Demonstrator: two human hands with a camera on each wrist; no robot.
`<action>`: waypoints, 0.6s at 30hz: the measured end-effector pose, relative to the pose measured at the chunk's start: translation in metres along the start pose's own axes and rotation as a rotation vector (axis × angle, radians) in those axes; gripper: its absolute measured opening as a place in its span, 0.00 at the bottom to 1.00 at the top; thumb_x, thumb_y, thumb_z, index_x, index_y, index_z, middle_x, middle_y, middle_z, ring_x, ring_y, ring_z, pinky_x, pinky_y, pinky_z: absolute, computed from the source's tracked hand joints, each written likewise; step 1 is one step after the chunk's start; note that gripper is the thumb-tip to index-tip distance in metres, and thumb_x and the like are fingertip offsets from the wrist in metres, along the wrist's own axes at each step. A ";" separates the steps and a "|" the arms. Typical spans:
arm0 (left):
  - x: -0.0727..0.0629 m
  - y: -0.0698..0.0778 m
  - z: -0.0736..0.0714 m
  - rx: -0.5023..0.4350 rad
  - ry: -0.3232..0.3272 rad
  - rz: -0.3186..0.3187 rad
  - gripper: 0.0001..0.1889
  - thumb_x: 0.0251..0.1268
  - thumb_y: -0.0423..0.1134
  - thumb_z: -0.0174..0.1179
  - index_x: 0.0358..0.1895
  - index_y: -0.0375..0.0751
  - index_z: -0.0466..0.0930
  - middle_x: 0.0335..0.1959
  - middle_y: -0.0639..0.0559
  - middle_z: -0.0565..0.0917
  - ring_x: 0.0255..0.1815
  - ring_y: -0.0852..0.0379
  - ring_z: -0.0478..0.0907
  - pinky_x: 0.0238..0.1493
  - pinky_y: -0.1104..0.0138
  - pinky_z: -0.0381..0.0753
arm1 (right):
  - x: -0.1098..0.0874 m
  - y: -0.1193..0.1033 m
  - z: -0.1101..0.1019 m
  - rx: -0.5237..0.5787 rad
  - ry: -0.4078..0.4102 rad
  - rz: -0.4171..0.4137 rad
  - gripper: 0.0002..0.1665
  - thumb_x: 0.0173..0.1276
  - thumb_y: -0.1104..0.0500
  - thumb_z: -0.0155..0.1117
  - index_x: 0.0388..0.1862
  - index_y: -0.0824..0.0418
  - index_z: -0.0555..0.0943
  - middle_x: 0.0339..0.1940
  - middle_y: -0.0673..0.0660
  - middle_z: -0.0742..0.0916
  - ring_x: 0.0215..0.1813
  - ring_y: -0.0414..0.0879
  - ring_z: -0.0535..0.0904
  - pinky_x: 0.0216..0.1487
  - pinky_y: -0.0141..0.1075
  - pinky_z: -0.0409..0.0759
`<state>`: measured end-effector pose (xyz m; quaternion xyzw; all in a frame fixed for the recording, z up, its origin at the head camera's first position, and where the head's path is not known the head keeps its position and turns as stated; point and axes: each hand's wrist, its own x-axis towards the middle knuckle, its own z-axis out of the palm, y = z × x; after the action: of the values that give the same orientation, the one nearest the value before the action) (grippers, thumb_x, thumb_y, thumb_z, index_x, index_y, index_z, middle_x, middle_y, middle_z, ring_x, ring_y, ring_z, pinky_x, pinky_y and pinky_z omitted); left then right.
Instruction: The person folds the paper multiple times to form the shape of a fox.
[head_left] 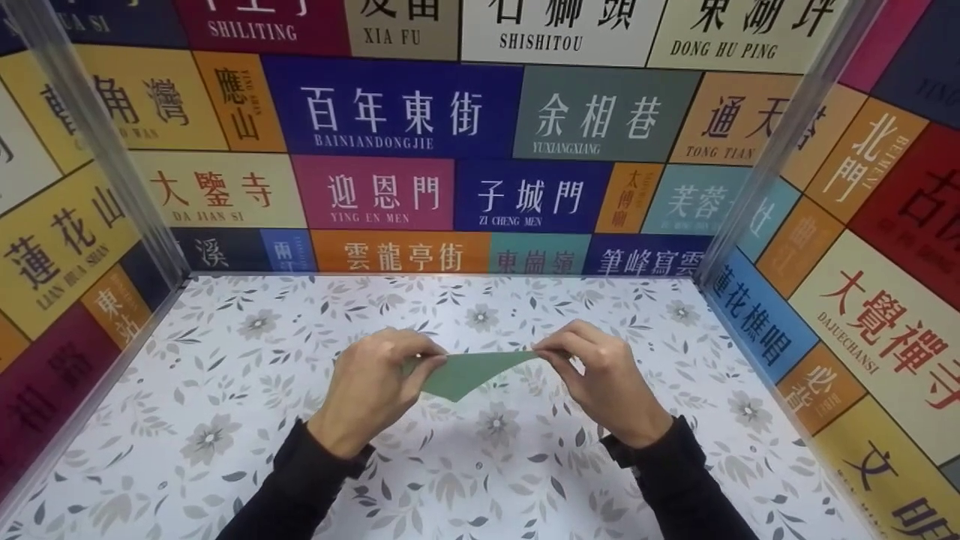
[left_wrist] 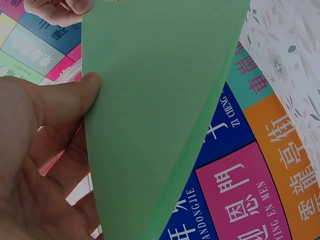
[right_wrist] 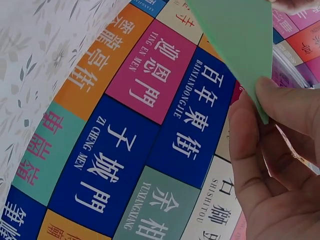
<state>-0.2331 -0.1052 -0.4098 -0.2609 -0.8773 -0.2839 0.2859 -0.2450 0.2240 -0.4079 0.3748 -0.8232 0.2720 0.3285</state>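
Observation:
A sheet of green paper (head_left: 466, 375), folded into a triangle, is stretched between both hands over the table. My left hand (head_left: 375, 386) pinches it near its left end, thumb on the near face. In the left wrist view the thumb presses the straight edge of the paper (left_wrist: 155, 95), and a slanting fold shows along the opposite side. My right hand (head_left: 613, 386) grips the narrow pointed corner at the right between thumb and fingers. From the right wrist, that tip of the paper (right_wrist: 242, 45) pokes out just past the thumb (right_wrist: 280, 100). The lowest point hangs toward me.
A white tabletop (head_left: 480, 465) with a leaf and flower print lies beneath the hands. Upright panels with colourful street-name signs (head_left: 397, 109) stand at the back and on both sides. Clear corner strips (head_left: 780, 142) join the panels.

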 end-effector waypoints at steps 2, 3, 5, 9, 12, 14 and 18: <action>0.000 -0.001 -0.001 -0.005 0.000 0.000 0.03 0.72 0.41 0.82 0.44 0.53 0.99 0.41 0.58 0.99 0.41 0.56 0.95 0.45 0.60 0.94 | 0.000 0.002 -0.001 -0.007 0.000 0.001 0.09 0.74 0.69 0.82 0.48 0.57 0.95 0.42 0.51 0.94 0.44 0.40 0.92 0.49 0.24 0.89; 0.000 -0.002 -0.001 -0.008 0.000 0.000 0.03 0.72 0.41 0.83 0.44 0.53 0.99 0.41 0.57 0.99 0.42 0.56 0.95 0.45 0.60 0.94 | -0.001 0.003 -0.002 -0.009 0.001 -0.001 0.09 0.74 0.70 0.83 0.48 0.58 0.95 0.42 0.51 0.94 0.44 0.40 0.93 0.49 0.25 0.89; 0.000 -0.003 -0.002 -0.009 0.002 -0.003 0.04 0.72 0.41 0.83 0.45 0.53 0.99 0.41 0.57 0.99 0.42 0.55 0.95 0.46 0.60 0.95 | -0.001 0.005 -0.004 -0.016 0.005 0.004 0.10 0.73 0.70 0.83 0.48 0.58 0.95 0.43 0.51 0.94 0.45 0.41 0.93 0.50 0.26 0.90; 0.000 -0.004 -0.003 -0.004 0.010 -0.013 0.04 0.72 0.41 0.83 0.46 0.52 0.99 0.42 0.57 0.99 0.43 0.55 0.96 0.46 0.60 0.95 | -0.001 0.006 -0.008 -0.019 0.010 0.023 0.11 0.73 0.71 0.83 0.48 0.59 0.95 0.43 0.52 0.95 0.46 0.43 0.95 0.52 0.26 0.91; 0.001 -0.004 -0.002 0.002 0.009 -0.018 0.04 0.72 0.42 0.83 0.46 0.52 0.99 0.42 0.58 0.99 0.43 0.55 0.96 0.46 0.60 0.95 | -0.001 0.006 -0.011 -0.028 0.001 0.039 0.10 0.74 0.70 0.82 0.49 0.59 0.95 0.44 0.52 0.95 0.47 0.43 0.95 0.53 0.25 0.90; 0.000 -0.004 -0.002 0.004 0.005 -0.015 0.04 0.72 0.41 0.83 0.45 0.52 0.99 0.42 0.58 0.99 0.42 0.56 0.96 0.45 0.60 0.95 | -0.001 0.006 -0.011 -0.034 0.001 0.035 0.10 0.73 0.70 0.82 0.49 0.59 0.95 0.44 0.52 0.95 0.46 0.43 0.95 0.53 0.25 0.90; 0.001 -0.004 -0.001 0.008 -0.002 -0.001 0.03 0.73 0.40 0.82 0.45 0.52 0.99 0.41 0.58 0.99 0.41 0.56 0.95 0.43 0.60 0.95 | 0.001 0.006 -0.011 -0.044 0.018 0.014 0.11 0.72 0.72 0.83 0.48 0.60 0.95 0.43 0.52 0.95 0.45 0.43 0.94 0.50 0.27 0.91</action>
<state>-0.2355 -0.1085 -0.4100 -0.2595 -0.8788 -0.2805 0.2858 -0.2462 0.2349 -0.4013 0.3593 -0.8286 0.2591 0.3421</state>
